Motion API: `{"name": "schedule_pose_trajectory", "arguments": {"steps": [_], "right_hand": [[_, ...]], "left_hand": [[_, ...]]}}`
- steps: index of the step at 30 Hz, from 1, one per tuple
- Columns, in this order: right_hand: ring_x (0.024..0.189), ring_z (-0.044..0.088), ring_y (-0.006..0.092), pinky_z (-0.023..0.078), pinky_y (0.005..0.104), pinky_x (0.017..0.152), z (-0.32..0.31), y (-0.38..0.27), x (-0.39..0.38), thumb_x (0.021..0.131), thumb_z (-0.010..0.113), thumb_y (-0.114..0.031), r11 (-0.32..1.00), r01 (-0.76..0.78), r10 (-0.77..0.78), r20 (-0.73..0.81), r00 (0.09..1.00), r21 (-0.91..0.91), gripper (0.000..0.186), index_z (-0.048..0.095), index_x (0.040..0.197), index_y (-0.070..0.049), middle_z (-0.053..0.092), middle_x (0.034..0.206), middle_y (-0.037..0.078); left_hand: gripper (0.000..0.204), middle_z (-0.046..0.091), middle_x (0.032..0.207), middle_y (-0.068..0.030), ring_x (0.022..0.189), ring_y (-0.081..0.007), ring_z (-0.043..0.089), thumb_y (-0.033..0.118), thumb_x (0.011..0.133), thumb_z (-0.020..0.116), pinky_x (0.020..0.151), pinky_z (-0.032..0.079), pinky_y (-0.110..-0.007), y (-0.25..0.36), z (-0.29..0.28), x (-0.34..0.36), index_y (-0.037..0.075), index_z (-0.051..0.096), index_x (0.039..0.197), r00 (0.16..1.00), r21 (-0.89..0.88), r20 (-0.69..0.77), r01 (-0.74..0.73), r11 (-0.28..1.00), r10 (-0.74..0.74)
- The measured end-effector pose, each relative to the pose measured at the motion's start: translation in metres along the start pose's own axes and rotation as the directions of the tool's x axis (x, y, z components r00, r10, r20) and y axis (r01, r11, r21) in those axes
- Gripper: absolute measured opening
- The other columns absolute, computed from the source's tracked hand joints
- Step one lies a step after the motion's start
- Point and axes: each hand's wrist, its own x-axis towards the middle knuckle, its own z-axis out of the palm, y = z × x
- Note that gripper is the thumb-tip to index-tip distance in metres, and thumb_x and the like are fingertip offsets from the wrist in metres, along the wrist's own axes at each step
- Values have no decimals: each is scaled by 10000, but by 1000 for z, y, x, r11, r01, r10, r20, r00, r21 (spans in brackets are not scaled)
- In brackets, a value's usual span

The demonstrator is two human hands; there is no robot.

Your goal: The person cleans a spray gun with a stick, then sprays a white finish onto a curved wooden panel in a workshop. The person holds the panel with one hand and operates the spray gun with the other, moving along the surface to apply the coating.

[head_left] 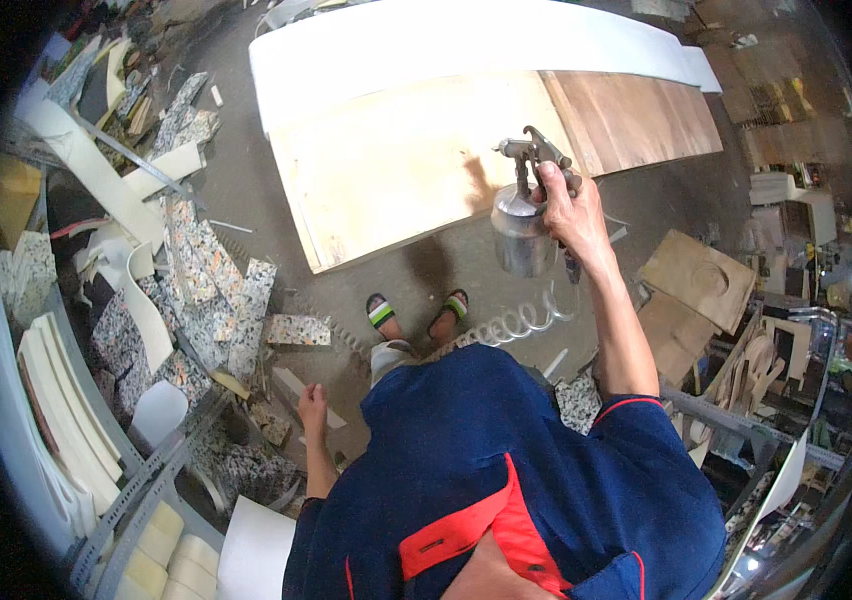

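Note:
My right hand [573, 212] is wrapped round the handle of a spray gun [536, 160], whose round metal cup [523, 235] hangs below it. The gun is held over the near edge of a pale wooden board [386, 170] and casts a shadow on it. A clear coiled air hose [521, 325] runs across in front of my body. On the board's far side lies a long white sheet [466, 45], with a browner wooden panel [636, 120] at the right. My left hand [313, 408] hangs low at my side, holding nothing, its fingers loosely apart.
Speckled foam offcuts [206, 260] and pale strips lie heaped on the left. A metal rack [136, 500] with foam pieces stands at the lower left. Wooden panels [696, 280] and timber scraps crowd the right. My sandalled feet [383, 312] stand on the grey floor.

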Motion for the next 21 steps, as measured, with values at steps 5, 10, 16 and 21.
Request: {"name": "schedule_pose_trajectory", "arguments": {"steps": [5, 10, 16, 21], "right_hand": [[560, 532, 123, 428, 307, 527, 28, -19, -7, 1002, 512, -503, 993, 115, -116, 55, 992, 28, 541, 634, 847, 1, 576, 641, 35], [584, 528, 96, 429, 290, 523, 50, -40, -19, 1014, 497, -519, 974, 225, -227, 103, 968, 35, 552, 629, 845, -10, 568, 663, 14], [597, 549, 100, 442, 288, 529, 73, -58, -34, 1009, 511, -524, 958, 258, -277, 170, 946, 124, 560, 631, 855, 1, 566, 674, 14], [655, 555, 148, 466, 328, 611, 80, -65, -46, 995, 554, -493, 972, 204, -231, 292, 928, 120, 516, 625, 907, 10, 590, 680, 69]], "left_hand": [[464, 682, 1160, -170, 1048, -272, 655, 331, 976, 600, 902, 502, -374, -14, -4, -3, -34, 614, 1262, 997, -13, -16, 72, 997, -72], [487, 677, 1191, -193, 1085, -291, 654, 344, 965, 605, 949, 488, -376, -28, -6, -8, -14, 608, 1296, 990, 24, -65, 128, 991, -126], [488, 663, 1238, -204, 1138, -290, 637, 338, 965, 603, 982, 470, -371, -40, -12, -9, -12, 605, 1305, 995, -46, -33, 97, 994, -99], [483, 663, 1234, -208, 1144, -299, 633, 334, 969, 599, 983, 469, -372, -40, -16, -11, -15, 603, 1303, 996, -35, -47, 78, 996, -79]]}}
